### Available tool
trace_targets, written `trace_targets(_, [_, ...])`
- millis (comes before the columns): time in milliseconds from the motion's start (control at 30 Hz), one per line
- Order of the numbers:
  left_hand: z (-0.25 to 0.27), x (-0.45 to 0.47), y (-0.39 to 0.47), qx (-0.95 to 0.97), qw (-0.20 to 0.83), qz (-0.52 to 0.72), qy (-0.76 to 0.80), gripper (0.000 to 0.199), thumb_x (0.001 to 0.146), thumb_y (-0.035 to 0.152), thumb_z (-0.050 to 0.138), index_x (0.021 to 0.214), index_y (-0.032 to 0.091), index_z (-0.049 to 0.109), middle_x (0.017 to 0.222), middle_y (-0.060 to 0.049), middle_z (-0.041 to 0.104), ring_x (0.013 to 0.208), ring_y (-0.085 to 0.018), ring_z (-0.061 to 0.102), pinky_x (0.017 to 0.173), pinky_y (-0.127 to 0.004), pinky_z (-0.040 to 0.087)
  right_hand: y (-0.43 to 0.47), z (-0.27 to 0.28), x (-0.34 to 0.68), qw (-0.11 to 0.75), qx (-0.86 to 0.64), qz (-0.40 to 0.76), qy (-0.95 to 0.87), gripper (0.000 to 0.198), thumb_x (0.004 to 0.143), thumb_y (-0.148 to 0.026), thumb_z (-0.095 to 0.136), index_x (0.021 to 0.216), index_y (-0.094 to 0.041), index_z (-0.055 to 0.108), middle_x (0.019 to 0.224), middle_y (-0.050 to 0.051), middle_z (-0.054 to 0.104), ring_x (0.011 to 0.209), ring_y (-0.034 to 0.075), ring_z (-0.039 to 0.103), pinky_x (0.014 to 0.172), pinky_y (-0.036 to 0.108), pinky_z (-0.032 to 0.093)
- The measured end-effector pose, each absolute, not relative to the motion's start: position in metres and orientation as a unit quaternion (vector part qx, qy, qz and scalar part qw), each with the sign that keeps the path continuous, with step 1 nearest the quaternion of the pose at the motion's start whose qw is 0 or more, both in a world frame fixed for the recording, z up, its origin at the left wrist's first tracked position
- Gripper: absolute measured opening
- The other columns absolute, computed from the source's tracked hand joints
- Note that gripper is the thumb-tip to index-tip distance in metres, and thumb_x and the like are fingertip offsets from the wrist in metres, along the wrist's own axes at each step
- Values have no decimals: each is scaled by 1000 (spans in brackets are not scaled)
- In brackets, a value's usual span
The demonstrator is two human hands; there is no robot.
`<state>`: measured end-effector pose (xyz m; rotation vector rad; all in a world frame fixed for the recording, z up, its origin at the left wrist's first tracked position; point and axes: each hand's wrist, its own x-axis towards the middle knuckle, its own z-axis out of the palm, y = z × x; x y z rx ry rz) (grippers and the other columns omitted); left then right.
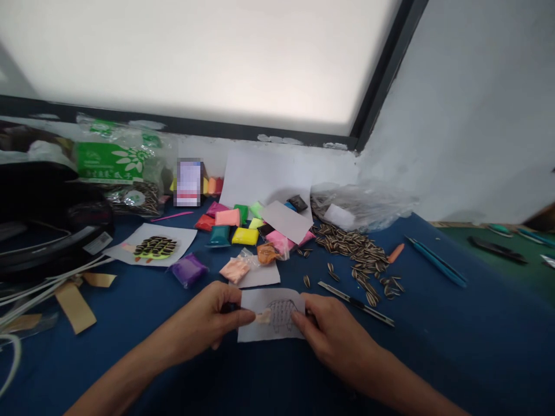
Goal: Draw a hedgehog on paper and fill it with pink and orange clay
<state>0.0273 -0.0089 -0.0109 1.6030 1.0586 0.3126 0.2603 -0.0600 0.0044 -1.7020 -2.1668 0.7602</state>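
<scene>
A small sheet of paper is stretched between my two hands, with an animal outline drawn on it and a patch of pale peach at its left end. My left hand pinches the left edge between thumb and fingers. The right edge is gripped by my right hand, its thumb on top over the drawing. Just beyond the sheet lie a pale peach clay packet and a brown clay packet. To the right is a utility knife near scattered sunflower seeds.
Several coloured clay packets cover the middle. A finished-looking seed picture lies left, near a purple packet. A seed bag, phone and plastic bag stand behind. Blue tweezers lie right; white cables left.
</scene>
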Motion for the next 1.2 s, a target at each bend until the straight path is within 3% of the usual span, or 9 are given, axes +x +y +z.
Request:
trace_targets(233, [-4, 26, -4, 664, 626, 141, 384, 39, 80, 55, 71, 88, 17, 76, 68, 3, 57, 56, -11, 46, 46, -18, 42, -58, 2, 263, 156, -589, 270, -745, 21, 95, -16, 52, 74, -18, 57, 74, 4, 66, 63, 17, 55, 55, 26, 35])
trace_targets(400, [-2, 26, -6, 639, 663, 142, 363, 32, 79, 49, 74, 89, 18, 76, 75, 1, 67, 65, -14, 55, 61, -23, 47, -60, 6, 262, 152, -577, 282, -751, 22, 96, -16, 52, 76, -18, 59, 73, 3, 65, 62, 16, 54, 54, 26, 35])
trace_targets(500, [-5, 25, -7, 645, 652, 165, 364, 40, 87, 56, 66, 86, 17, 75, 78, -1, 71, 71, -17, 60, 68, -26, 47, -62, 9, 260, 127, -570, 292, -757, 22, 97, -15, 53, 76, -17, 61, 75, 3, 66, 64, 17, 57, 56, 26, 37])
trace_targets(600, [-9, 24, -6, 633, 643, 173, 394, 50, 87, 65, 62, 83, 16, 73, 77, -3, 72, 73, -19, 63, 70, -27, 48, -63, 10, 260, 124, -584, 226, -770, 14, 96, -17, 57, 84, -15, 65, 79, 5, 67, 68, 20, 61, 60, 29, 40])
trace_targets(700, [-11, 27, -6, 600, 662, 152, 423, 55, 79, 70, 65, 85, 15, 70, 82, -5, 74, 77, -22, 67, 73, -31, 52, -64, 7, 262, 207, -567, 79, -793, 18, 97, -18, 56, 111, -10, 65, 93, 11, 68, 79, 24, 64, 68, 33, 44])
trace_targets(767, [-10, 30, -7, 587, 668, 138, 435, 56, 74, 70, 67, 86, 15, 69, 81, -6, 74, 76, -23, 68, 71, -31, 53, -66, 3, 262, 254, -508, 3, -823, 23, 100, -16, 48, 114, -10, 65, 89, 10, 66, 73, 22, 62, 63, 31, 42])
trace_targets(933, [-10, 39, -11, 588, 641, 150, 469, 46, 69, 59, 68, 85, 16, 66, 72, 0, 67, 63, -16, 61, 55, -24, 46, -77, -8, 252, 240, -363, -22, -900, 33, 99, -8, 39, 82, -14, 66, 67, 3, 57, 53, 17, 45, 49, 31, 28])
trace_targets(1200, [-10, 41, -18, 653, 523, 126, 533, 33, 72, 49, 56, 81, 18, 65, 57, 3, 55, 47, -16, 52, 46, -27, 42, -82, -21, 240, 251, -319, -48, -913, 40, 104, -11, 31, 91, -9, 69, 63, 3, 55, 50, 17, 39, 47, 33, 22])
